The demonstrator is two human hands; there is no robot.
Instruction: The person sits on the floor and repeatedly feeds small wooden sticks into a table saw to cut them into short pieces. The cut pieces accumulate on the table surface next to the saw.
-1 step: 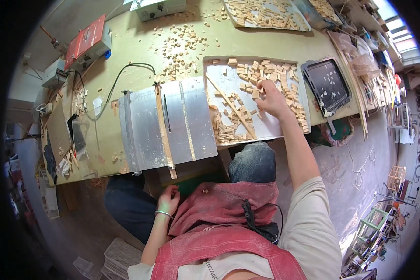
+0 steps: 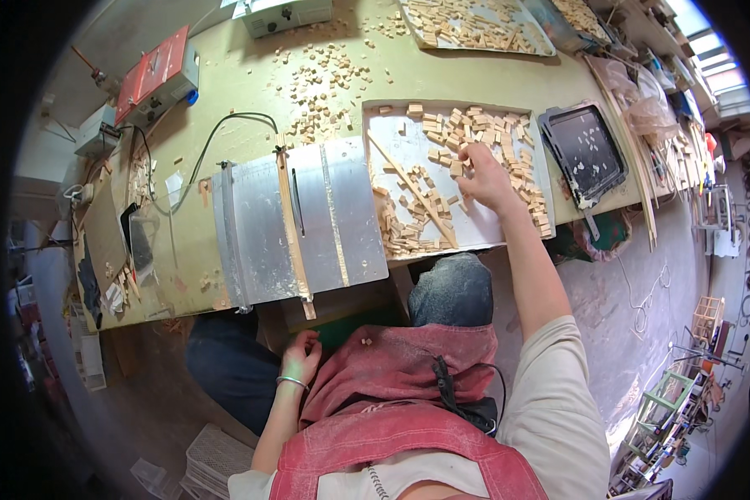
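Observation:
My right hand (image 2: 485,178) is over a shallow white tray (image 2: 483,222) full of small pale wooden blocks (image 2: 472,125). Its thumb and fingers close around one wooden block (image 2: 456,168) at the edge of the pile. A thin wooden strip (image 2: 410,188) lies slantwise across the tray, with more blocks heaped left of it. Low by my lap, below the table's front edge, my left hand (image 2: 300,357) has curled fingers; whatever is in them, if anything, is hidden. Left of the tray is a metal saw plate (image 2: 258,225) with a slot and a wooden guide strip (image 2: 292,225).
Loose wooden pieces (image 2: 325,83) are scattered behind the metal plate. A second block-filled tray (image 2: 479,25) stands at the back. To the right lies a black tray (image 2: 583,150) with pale scraps. A red box (image 2: 154,75) and a black cable (image 2: 233,115) are at the left.

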